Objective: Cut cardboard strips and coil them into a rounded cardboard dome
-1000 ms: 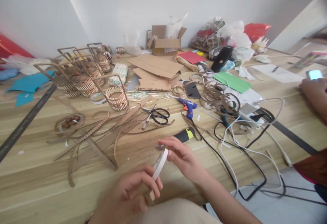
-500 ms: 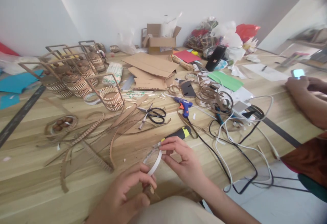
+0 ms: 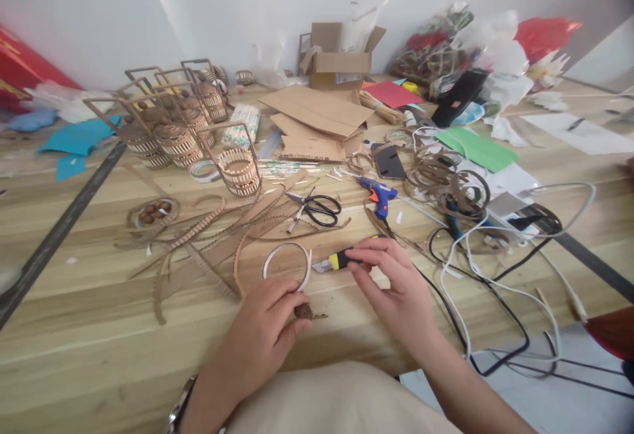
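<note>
My left hand is closed, a small brown coiled piece showing between thumb and index finger. A thin white ring of tape stands out past its fingers, the lower edge hidden behind them, a loose end up at the right. My right hand has thumb and fingertips pinched on the black handle of a yellow-and-black utility knife, its blade pointing left toward the ring. Black-handled scissors and a blue glue gun lie beyond the hands.
Brown corrugated strips and a dish of brown balls lie at left. Small handled baskets stand behind, near cardboard sheets and an open box. Tangled white and black cables cover the right side.
My right hand has let go of the white tape and moved right onto the knife handle. My left hand keeps the ring and coiled piece. The view has shifted left.
</note>
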`<state>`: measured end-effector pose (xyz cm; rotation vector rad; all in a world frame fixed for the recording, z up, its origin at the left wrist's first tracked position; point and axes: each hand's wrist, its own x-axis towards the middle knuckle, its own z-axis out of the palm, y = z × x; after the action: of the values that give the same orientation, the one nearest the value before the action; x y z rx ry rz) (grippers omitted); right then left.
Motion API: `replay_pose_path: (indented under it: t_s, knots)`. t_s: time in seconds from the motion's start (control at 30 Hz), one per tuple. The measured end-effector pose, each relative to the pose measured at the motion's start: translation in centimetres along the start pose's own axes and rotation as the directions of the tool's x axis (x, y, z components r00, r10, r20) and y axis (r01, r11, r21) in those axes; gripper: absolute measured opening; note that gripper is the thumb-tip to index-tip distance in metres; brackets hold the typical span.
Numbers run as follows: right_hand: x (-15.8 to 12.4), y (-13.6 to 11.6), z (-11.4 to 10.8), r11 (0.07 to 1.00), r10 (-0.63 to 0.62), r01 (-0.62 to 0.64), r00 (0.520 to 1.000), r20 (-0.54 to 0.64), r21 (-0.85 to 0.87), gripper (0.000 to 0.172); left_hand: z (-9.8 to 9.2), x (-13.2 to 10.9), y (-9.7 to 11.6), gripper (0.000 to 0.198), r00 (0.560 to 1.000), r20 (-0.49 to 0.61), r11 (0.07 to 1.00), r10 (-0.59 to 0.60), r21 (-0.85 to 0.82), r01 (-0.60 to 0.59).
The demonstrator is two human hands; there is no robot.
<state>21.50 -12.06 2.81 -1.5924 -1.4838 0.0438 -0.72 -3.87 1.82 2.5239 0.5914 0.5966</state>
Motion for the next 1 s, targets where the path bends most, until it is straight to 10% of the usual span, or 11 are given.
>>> replay_pose_path:
  t_s: [0.23, 0.53, 0.77, 1.0]
  knots:
    - [1.0, -0.7, 1.0, 0.872, -0.365, 0.412, 0.907, 0.210, -0.265, 0.028, -0.6, 0.6, 1.2, 0.022, 0.995, 0.056, 0.996, 0.083, 0.041, -0.085]
    - [1.3, -0.4, 1.2, 0.854, -0.376, 0.444, 0.887, 0.269, -0.270, 0.017, -0.5, 0.2, 1.4, 0.016, 0.996, 0.071, 0.997, 0.056, 0.055, -0.060]
    - [1.2, -0.9, 1.4, 0.992, -0.119, 0.105, 0.963, 0.243, 0.067, 0.014, -0.8, -0.1, 1.9, 0.019, 0.993, 0.018, 0.993, 0.116, 0.003, -0.116]
    - [1.1, 1.8, 2.1, 0.900, 0.274, -0.292, 0.956, 0.103, 0.325, 0.010, -1.2, -1.3, 1.5, 0.023, 0.996, -0.027, 0.997, 0.079, -0.024, -0.080]
